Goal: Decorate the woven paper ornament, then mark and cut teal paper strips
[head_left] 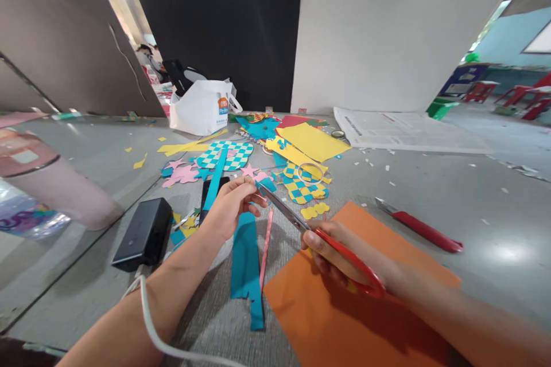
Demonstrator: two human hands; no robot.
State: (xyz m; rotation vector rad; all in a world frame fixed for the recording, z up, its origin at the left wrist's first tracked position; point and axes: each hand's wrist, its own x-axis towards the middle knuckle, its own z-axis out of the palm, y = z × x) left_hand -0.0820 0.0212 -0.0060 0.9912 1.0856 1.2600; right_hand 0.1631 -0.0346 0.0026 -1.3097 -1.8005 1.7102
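Note:
My right hand (331,249) is closed round the red handles of a pair of scissors (286,212), whose blades point up and left toward my other hand. My left hand (239,200) has thumb and forefinger pinched on a small piece of blue paper (267,184) by the scissors' tips. Part of that piece is hidden by the fingers and blades. Below the left hand lie a blue paper strip (246,252) with a notched end and a thin pink strip (266,246). A sheet of orange paper (297,309) lies under my right hand.
A red utility knife (426,231) lies at the right. Checkered paper cutouts (224,155) and yellow paper (316,140) are heaped beyond my hands. A black power bank (144,235) with a white cable, a pink cup (64,183), a white bag (200,108) and newspaper (396,132) surround them.

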